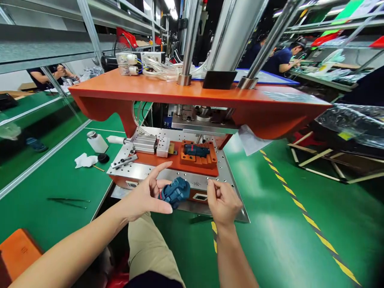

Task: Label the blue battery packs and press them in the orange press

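My left hand (151, 196) holds a dark blue plastic housing (176, 191) with a small red mark, in front of the press. Its thumb and forefinger are spread while the other fingers curl behind the part. My right hand (223, 200) is closed near the front edge of the metal base plate (234, 191), thumb against the curled fingers; whatever may be inside is hidden. Beyond both hands, a similar dark blue housing (196, 151) with red lettering lies in the orange fixture block (199, 162). Left of that block sits a clamp cylinder (144, 143).
The press's orange upper plate (198, 94) spans above the fixture. On the green bench to the left are a white bottle (97, 142), a crumpled tissue (86, 161), a black cap (103, 158) and tweezers (67, 201). An orange block (21, 256) lies lower left. Co-workers sit farther back.
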Available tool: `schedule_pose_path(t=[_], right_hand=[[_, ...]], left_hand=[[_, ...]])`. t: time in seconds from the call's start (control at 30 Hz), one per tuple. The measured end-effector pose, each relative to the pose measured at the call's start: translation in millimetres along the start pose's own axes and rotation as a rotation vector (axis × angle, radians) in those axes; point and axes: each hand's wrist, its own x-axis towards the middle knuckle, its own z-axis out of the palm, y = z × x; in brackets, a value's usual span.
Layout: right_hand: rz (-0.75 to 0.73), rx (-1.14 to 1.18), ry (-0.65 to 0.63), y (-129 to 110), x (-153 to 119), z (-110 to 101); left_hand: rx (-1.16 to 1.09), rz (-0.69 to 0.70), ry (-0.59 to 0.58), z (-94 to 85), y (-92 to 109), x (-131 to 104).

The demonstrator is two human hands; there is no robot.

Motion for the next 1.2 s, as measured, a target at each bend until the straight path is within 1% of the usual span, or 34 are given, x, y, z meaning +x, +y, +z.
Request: schedule_pose_path(t=[0.07,0.1,0.17,0.2,0.3,0.37,0.4,0.43,0.47,0.5,0.53,0.57,0.67,0.7,0.77,0.83,0.9,1.0,1.1,1.17,1.2], right_hand=[[-0.006,0.084,-0.069,2,21,-2],[-0.029,0.108,-0.093,4,35,-1],[-0.106,0.090,-0.154,11,67,4],[-0.147,0.063,-0.213,15,83,8],[-0.202,0.007,-0.516,28,124,28],[-0.210,0.000,-0.708,33,141,40],[-0.214,0.009,-0.771,34,146,44],[-0.208,0.026,-0.801,34,149,46],[-0.190,0.049,-0.790,33,149,46],[-0.164,0.076,-0.739,31,146,42],[-0.134,0.105,-0.647,28,142,37],[-0.103,0.132,-0.524,24,135,29],[-0.023,0.181,-0.119,11,102,0],[0.011,0.188,-0.023,8,89,-10],[0.113,0.201,0.085,8,61,-28],[0.254,0.232,0.130,15,34,-42],[0.420,0.281,0.140,28,10,-53],[0.634,0.368,0.148,47,-13,-61],[0.760,0.480,0.157,57,-16,-53],[0.805,0.559,0.171,61,-10,-41],[0.818,0.585,0.178,62,-7,-34]], left_hand=[[0.107,0.018,0.035,-2.5,0,3],[0.200,0.035,0.062,-4.4,0,5],[0.424,0.084,0.130,-8.5,-1,11],[0.523,0.110,0.163,-10.3,-1,15],[0.724,0.160,0.237,-13.3,2,22],[0.833,0.208,0.254,-13.3,7,25],[0.893,0.243,0.257,-13.0,10,28],[0.954,0.279,0.260,-12.5,14,30],[1.013,0.311,0.263,-11.9,18,34],[1.068,0.332,0.265,-11.0,22,40],[1.118,0.342,0.264,-9.8,26,47],[1.161,0.355,0.260,-8.0,29,55],[1.265,0.439,0.187,0.7,40,88],[1.299,0.469,0.154,4.1,43,100],[1.383,0.479,0.081,9.8,48,124],[1.460,0.437,0.019,12.2,50,143],[1.506,0.408,-0.023,11.3,46,156],[1.541,0.421,-0.015,9.5,32,166],[1.664,0.417,0.013,13.7,18,167],[1.778,0.410,0.021,15.2,14,160],[1.821,0.429,0.029,12.9,14,152]])
